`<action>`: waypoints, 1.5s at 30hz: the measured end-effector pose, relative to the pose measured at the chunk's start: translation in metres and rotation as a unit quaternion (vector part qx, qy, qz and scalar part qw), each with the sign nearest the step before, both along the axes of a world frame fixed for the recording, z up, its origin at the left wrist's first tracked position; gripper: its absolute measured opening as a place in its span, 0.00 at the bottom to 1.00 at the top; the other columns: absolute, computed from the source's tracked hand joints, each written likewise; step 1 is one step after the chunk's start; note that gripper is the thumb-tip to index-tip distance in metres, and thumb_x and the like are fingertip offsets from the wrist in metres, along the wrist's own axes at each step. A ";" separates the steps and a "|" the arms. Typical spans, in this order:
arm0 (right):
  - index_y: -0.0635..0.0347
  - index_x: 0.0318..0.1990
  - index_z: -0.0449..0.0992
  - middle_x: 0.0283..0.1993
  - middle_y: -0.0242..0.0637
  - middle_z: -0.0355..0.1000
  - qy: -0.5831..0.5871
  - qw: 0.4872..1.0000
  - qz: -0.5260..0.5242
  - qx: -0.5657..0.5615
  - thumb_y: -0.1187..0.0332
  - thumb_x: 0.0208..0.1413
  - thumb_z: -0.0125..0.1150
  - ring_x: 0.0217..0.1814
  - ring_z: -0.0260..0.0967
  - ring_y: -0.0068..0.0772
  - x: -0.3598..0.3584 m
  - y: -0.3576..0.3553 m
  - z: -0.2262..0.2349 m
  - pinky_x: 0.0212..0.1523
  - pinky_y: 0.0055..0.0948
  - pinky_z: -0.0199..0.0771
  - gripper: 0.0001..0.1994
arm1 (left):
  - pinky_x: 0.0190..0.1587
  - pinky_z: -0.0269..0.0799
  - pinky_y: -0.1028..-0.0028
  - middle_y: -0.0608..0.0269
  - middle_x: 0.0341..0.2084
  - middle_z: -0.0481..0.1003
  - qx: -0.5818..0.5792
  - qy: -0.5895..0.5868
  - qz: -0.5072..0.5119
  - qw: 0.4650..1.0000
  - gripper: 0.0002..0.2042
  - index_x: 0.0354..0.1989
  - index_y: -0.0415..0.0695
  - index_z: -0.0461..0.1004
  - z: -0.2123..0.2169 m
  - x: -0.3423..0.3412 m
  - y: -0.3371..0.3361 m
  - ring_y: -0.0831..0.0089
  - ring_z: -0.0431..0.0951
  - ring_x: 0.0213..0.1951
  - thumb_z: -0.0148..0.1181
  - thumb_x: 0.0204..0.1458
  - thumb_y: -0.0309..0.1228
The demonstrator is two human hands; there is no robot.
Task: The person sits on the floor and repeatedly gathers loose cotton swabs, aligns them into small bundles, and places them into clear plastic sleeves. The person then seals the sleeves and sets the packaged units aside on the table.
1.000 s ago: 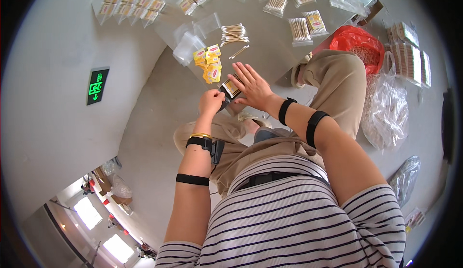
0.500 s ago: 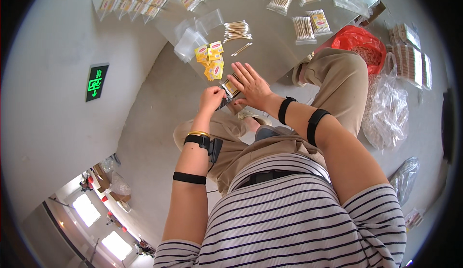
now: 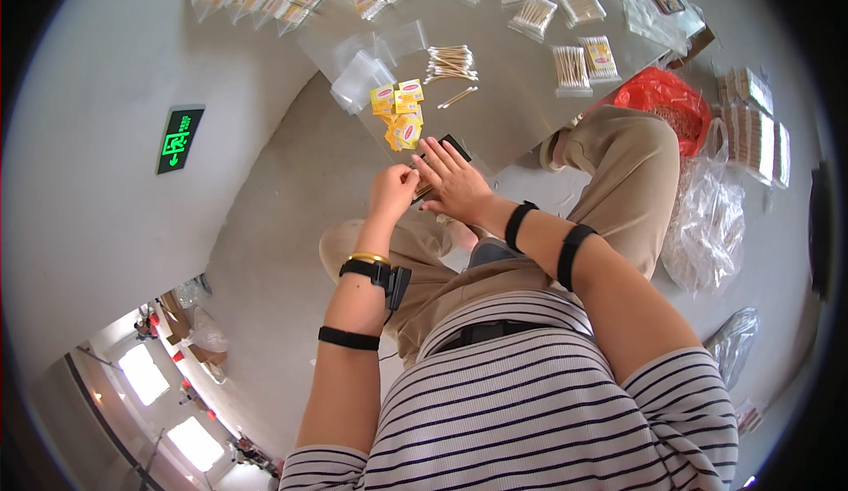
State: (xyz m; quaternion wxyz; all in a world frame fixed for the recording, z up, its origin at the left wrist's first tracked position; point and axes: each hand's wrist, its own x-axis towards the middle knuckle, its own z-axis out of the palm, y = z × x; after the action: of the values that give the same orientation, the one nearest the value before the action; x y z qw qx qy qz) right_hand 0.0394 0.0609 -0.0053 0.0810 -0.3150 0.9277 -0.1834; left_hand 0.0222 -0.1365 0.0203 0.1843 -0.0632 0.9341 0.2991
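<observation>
My left hand (image 3: 391, 195) is closed, its fingertips pinching at the end of a small packet of cotton swabs (image 3: 422, 191). Most of that packet is hidden under my right hand (image 3: 457, 187), which lies flat with its fingers stretched out across it. Beyond the right fingertips shows the end of a dark, flat, black-edged piece (image 3: 456, 146) at the table's near edge. A pile of yellow printed cards (image 3: 404, 120) lies just past my hands. Behind it are a loose heap of cotton swabs (image 3: 450, 63) and a few separate swabs (image 3: 458, 96).
Clear empty bags (image 3: 360, 80) lie left of the heap on the grey table (image 3: 503, 76). Filled swab packets (image 3: 571, 69) are spread toward the far side. A red plastic bag (image 3: 658, 94), stacked packs (image 3: 751, 129) and a large clear bag (image 3: 707, 226) are at the right.
The swab packet, with its yellow label in sight before, is now mostly covered by my right hand. The right hand has shifted slightly down and left; more of the black-edged piece shows.
</observation>
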 end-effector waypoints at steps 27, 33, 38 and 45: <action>0.69 0.81 0.44 0.84 0.69 0.32 0.037 0.984 0.021 0.174 0.29 0.62 0.51 0.87 0.24 0.70 -0.003 0.002 0.007 0.81 0.69 0.25 0.56 | 0.37 0.73 0.53 0.44 0.25 0.80 0.123 0.129 0.378 0.908 0.34 0.32 0.36 0.82 -0.062 0.055 0.022 0.43 0.80 0.31 0.44 0.72 0.58; 0.61 0.82 0.42 0.82 0.75 0.30 0.036 0.986 0.032 0.157 0.31 0.63 0.53 0.86 0.24 0.76 -0.001 0.000 0.007 0.79 0.73 0.26 0.54 | 0.40 0.74 0.51 0.45 0.30 0.82 0.126 0.107 0.373 0.913 0.34 0.35 0.40 0.83 -0.065 0.056 0.022 0.43 0.81 0.35 0.40 0.73 0.57; 0.58 0.83 0.44 0.82 0.76 0.30 0.047 0.984 0.027 0.167 0.29 0.61 0.52 0.86 0.24 0.77 0.001 -0.003 0.003 0.78 0.76 0.25 0.54 | 0.39 0.74 0.51 0.45 0.30 0.82 0.117 0.106 0.367 0.917 0.34 0.33 0.40 0.83 -0.062 0.056 0.021 0.42 0.81 0.35 0.38 0.73 0.57; 0.54 0.82 0.50 0.83 0.67 0.36 -0.028 0.997 0.001 0.065 0.40 0.71 0.47 0.87 0.29 0.67 -0.010 0.005 0.010 0.81 0.66 0.32 0.40 | 0.43 0.73 0.51 0.44 0.35 0.82 0.107 0.120 0.394 0.905 0.31 0.41 0.41 0.80 -0.066 0.061 0.021 0.42 0.81 0.41 0.37 0.73 0.57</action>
State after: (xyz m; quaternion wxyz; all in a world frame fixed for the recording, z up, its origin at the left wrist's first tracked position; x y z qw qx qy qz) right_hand 0.0291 0.0658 0.0049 0.1274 -0.3049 0.9347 -0.1309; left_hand 0.0836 -0.1150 -0.0461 -0.0561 -0.3700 0.8105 0.4507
